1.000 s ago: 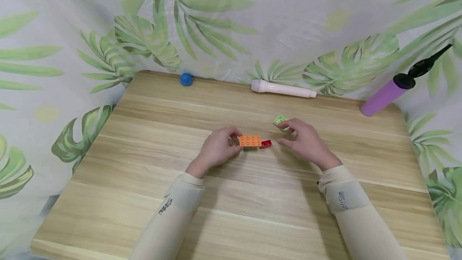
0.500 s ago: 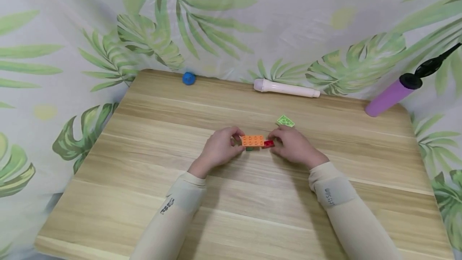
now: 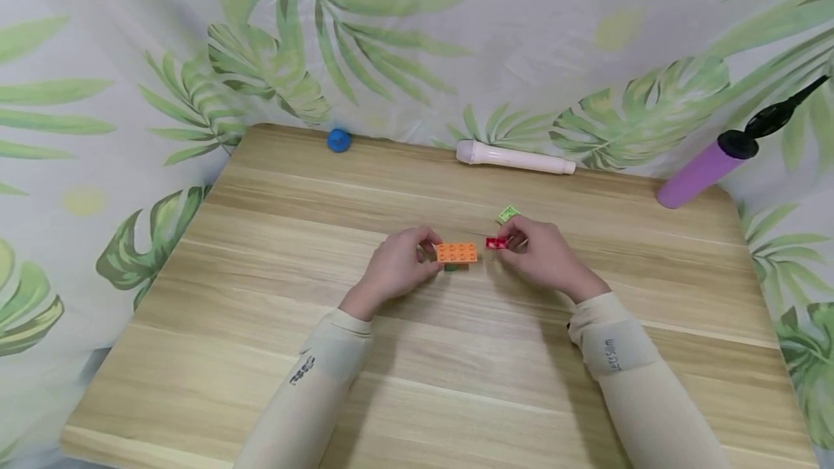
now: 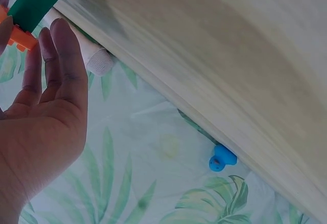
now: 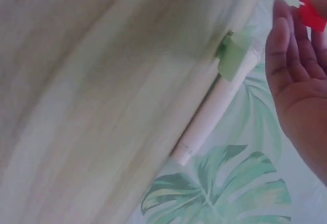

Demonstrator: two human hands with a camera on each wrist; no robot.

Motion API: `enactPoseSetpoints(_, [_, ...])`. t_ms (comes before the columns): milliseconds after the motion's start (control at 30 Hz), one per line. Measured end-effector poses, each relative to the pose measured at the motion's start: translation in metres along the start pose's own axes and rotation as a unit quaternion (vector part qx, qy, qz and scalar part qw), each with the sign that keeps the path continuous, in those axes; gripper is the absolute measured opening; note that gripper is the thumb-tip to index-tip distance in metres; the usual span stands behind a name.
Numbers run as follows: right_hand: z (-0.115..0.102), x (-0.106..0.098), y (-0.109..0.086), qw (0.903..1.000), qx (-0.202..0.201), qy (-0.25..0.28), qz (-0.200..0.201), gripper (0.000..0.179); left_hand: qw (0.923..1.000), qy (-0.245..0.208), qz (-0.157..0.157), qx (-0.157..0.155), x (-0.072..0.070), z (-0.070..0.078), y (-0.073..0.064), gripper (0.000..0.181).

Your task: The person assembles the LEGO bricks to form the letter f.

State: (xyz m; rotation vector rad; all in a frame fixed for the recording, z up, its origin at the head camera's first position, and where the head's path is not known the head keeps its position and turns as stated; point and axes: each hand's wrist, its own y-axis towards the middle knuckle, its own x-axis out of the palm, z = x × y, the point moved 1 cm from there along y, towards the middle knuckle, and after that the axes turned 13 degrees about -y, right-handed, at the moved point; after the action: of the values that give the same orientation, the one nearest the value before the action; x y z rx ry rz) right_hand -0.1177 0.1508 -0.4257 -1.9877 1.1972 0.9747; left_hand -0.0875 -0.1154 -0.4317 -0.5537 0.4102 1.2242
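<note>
My left hand [image 3: 402, 266] pinches an orange building brick [image 3: 457, 252] by its left end, studs facing up. Beneath that brick is a dark green brick [image 4: 33, 4], mostly hidden by the orange one in the head view. My right hand [image 3: 546, 255] pinches a small red brick [image 3: 496, 243] between thumb and fingers, a short gap to the right of the orange one. In the right wrist view the red brick [image 5: 312, 10] is partly covered by the thumb. Just behind the right fingers lies a light green brick [image 3: 508, 213], its hollow side up.
Along the table's [image 3: 260, 382] back edge lie a small blue toy [image 3: 338, 140] and a pale pink microphone [image 3: 515, 158]. A purple hand pump [image 3: 700, 172] with a black top stands at the back right. A leaf-patterned cloth [image 3: 391, 42] hangs behind.
The right hand came to the red brick beside the orange one, took hold of it, and drew it up and to the right. My left hand has stayed nearly still.
</note>
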Motion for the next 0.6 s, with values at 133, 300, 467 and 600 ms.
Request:
enactPoseSetpoints(133, [-0.004,-0.005,-0.003,0.9998,-0.003,0.009,0.017,0.020,1.0000,-0.001,-0.002,0.002,0.001,0.001,0.000,0.033])
enactPoseSetpoints(300, [-0.012,-0.007,-0.005,0.9992,-0.004,0.021,0.033,0.016,1.0000,0.000,-0.002,0.004,0.001,0.000,0.000,0.032])
enactPoseSetpoints(467, [-0.018,-0.007,-0.005,0.9970,-0.006,0.061,0.048,0.014,1.0000,0.001,-0.001,0.005,0.001,0.000,0.000,0.032])
enactPoseSetpoints(600, [-0.023,-0.007,-0.006,0.9949,-0.019,0.083,0.054,0.016,1.0000,0.003,-0.002,0.005,0.001,0.002,0.000,0.032])
